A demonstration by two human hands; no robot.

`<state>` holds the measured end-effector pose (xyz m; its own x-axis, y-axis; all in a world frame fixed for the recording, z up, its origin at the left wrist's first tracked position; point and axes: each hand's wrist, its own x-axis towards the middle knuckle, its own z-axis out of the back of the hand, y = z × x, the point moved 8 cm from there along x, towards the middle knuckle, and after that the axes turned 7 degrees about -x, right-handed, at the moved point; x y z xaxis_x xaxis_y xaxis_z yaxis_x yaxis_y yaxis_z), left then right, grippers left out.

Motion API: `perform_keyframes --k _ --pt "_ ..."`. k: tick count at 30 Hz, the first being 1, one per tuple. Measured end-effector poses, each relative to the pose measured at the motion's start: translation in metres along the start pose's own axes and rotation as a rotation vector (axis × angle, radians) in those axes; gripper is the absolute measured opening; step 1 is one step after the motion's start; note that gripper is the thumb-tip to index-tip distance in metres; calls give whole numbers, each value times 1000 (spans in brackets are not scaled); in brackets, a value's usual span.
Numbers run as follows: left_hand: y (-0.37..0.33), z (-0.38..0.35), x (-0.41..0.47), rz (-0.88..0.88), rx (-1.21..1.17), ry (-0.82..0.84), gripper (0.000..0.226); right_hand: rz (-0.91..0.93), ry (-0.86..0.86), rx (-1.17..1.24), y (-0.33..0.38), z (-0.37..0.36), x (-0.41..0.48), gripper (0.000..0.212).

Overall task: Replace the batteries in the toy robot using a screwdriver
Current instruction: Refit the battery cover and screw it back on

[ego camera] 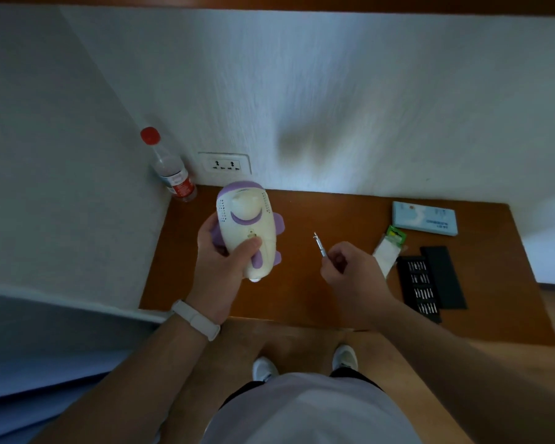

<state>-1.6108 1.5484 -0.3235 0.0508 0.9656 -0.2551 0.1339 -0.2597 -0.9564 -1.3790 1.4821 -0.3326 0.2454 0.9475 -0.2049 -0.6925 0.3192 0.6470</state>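
The toy robot [247,225], a rounded cream body with purple trim, is held up above the left part of the wooden table [302,299]. It is gripped by the left hand [220,261], with the thumb curled across its lower body just below a small recess. Whether that recess holds the cover screw cannot be told.

A slim screwdriver [319,246] is pinched in the curled fingers of the right hand [346,267]. Its tip is pointed up and away, well apart from the toy. The battery step is judged not yet begun, as no cover is seen open.

Several risks can be foreseen:
- The toy's smooth, curved shell is held in one hand only, so it could be twisted or lost from the grip once the driver is pressed in.
- If the tip is seated at a slant or the bit is the wrong size, the screw head could be stripped.
- The thumb lies close to the recess and could be jabbed by a slipping tip.
- A freed screw could be dropped and lost on the floor.

The open bit case [420,288] and what appears to be a battery pack [390,248] are laid to the right, near the right hand.
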Motion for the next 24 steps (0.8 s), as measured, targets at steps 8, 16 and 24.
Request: perform_keyframes --k 8,16,24 --pt "90 -2 7 234 -30 43 72 -76 8 -43 -20 -7 -14 11" --pt "110 -21 23 307 -137 140 67 -103 63 -76 -27 -12 -16 10" --pt "114 -22 30 269 -94 250 71 -91 92 -52 -20 -16 -10 6"
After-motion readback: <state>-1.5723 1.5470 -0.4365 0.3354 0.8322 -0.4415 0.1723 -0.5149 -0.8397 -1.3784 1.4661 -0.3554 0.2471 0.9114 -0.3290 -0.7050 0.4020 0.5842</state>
